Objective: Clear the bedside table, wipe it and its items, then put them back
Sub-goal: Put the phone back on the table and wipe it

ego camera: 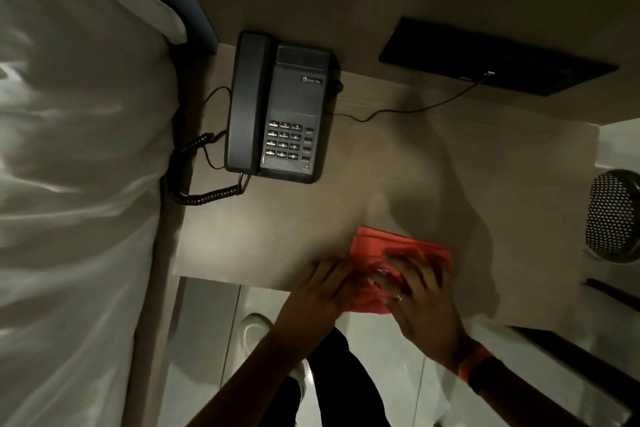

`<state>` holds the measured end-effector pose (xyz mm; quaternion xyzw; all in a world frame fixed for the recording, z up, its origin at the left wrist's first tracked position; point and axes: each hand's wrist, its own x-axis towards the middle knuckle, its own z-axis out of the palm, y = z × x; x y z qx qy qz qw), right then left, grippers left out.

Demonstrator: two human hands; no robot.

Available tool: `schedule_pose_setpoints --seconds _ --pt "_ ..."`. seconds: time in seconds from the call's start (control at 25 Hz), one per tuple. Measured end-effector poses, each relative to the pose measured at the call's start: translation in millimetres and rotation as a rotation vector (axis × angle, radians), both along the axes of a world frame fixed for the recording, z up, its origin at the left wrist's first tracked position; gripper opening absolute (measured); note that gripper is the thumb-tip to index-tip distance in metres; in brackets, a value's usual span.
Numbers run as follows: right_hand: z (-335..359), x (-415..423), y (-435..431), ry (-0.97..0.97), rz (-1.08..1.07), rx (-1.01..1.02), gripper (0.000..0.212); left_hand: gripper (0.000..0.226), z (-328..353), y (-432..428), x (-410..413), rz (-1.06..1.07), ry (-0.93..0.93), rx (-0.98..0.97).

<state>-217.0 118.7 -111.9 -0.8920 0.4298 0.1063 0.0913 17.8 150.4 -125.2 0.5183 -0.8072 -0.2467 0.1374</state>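
A red cloth lies at the front edge of the wooden bedside table, partly folded. My right hand presses on top of the cloth with its fingers spread and blurred; a ring shows on one finger. My left hand touches the cloth's left edge, fingers on the fabric. A dark grey desk phone with its handset on the cradle stands at the table's back left. Its coiled cord hangs over the left edge.
A bed with white sheets borders the table on the left. A black wall panel with a thin cable plugged in sits behind the table. A perforated black bin stands at the right. White floor tiles and my shoe show below.
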Motion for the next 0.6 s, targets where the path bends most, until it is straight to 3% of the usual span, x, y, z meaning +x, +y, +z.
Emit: schedule_pose_setpoints --seconds 0.16,0.24,0.32,0.4,0.48,0.56,0.6 --pt "11 64 -40 -0.279 -0.223 -0.037 0.063 0.042 30 -47 22 0.288 0.091 0.062" --pt "39 118 -89 -0.559 -0.287 -0.018 0.045 0.042 61 -88 63 0.433 0.126 -0.004" --pt "69 178 -147 -0.679 -0.325 -0.029 0.041 0.041 94 -138 112 0.539 0.147 -0.109" --pt "94 230 -201 -0.549 -0.303 -0.087 0.057 0.051 106 -189 164 0.556 0.111 -0.127" --pt "100 259 -240 -0.318 -0.242 0.038 0.084 0.063 94 -225 202 0.454 0.124 0.114" --pt "93 269 -259 -0.127 -0.157 0.279 0.116 0.102 76 -236 224 0.26 0.148 0.368" --pt "87 268 -261 -0.049 -0.097 0.303 0.131 0.126 67 -233 227 0.165 0.049 0.415"
